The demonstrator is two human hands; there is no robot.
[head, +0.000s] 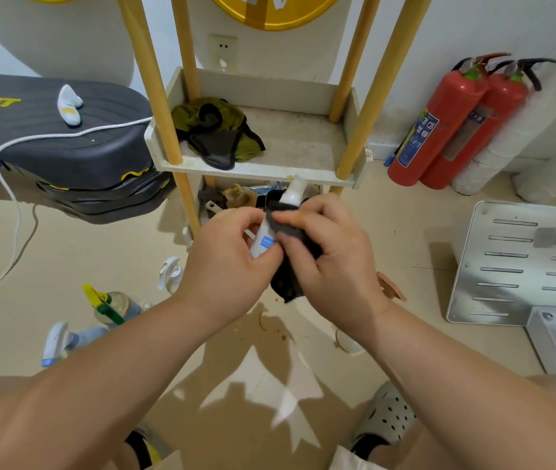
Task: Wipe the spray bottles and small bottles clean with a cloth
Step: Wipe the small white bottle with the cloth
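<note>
My left hand (227,266) grips the lower end of a small white bottle (291,195) with a blue label, held tilted above the floor. My right hand (331,257) holds a dark grey cloth (286,283) wrapped against the bottle's middle, with the cloth's tail hanging below. The bottle's white cap pokes out above both hands. On the floor to the left stand a white spray head (169,271), a clear spray bottle with a yellow-green trigger (111,305) and a blue-white spray bottle (63,340) lying on its side.
A white shelf rack (259,164) with yellow posts stands just ahead, holding green and black cloths (217,130). Two red fire extinguishers (453,120) lean at the right wall. A metal panel (520,262) lies right, a dark machine (63,147) left. Brown stains mark the floor.
</note>
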